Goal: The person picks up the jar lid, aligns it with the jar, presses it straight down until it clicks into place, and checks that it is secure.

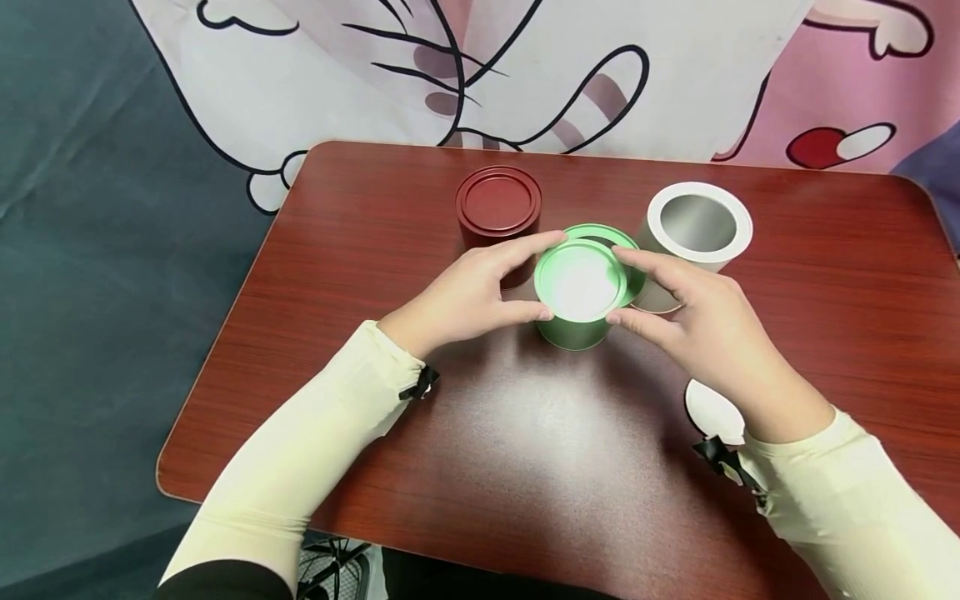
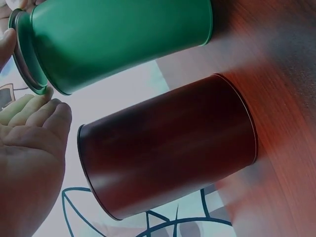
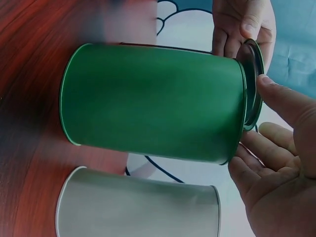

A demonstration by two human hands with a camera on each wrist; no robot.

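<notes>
A green canister (image 1: pixel 573 335) stands upright on the table, its round green lid (image 1: pixel 581 282) lying off-centre over the mouth, shifted toward the near side. Behind the lid, part of the open rim shows in the head view. My left hand (image 1: pixel 480 287) holds the lid's left edge between thumb and fingers. From the other side, my right hand (image 1: pixel 697 312) grips the lid's right edge, its thumb (image 3: pixel 281 96) on the lid. In the right wrist view the lid is tilted against the canister's end, with a gap between them.
Behind my left hand stands a dark red canister (image 1: pixel 498 204) with its lid on. To the right, a grey canister (image 1: pixel 699 223) has a white ring round its top. A white rounded piece (image 1: pixel 716 412) shows partly under my right forearm. The wooden table (image 1: pixel 360 225) has rounded corners.
</notes>
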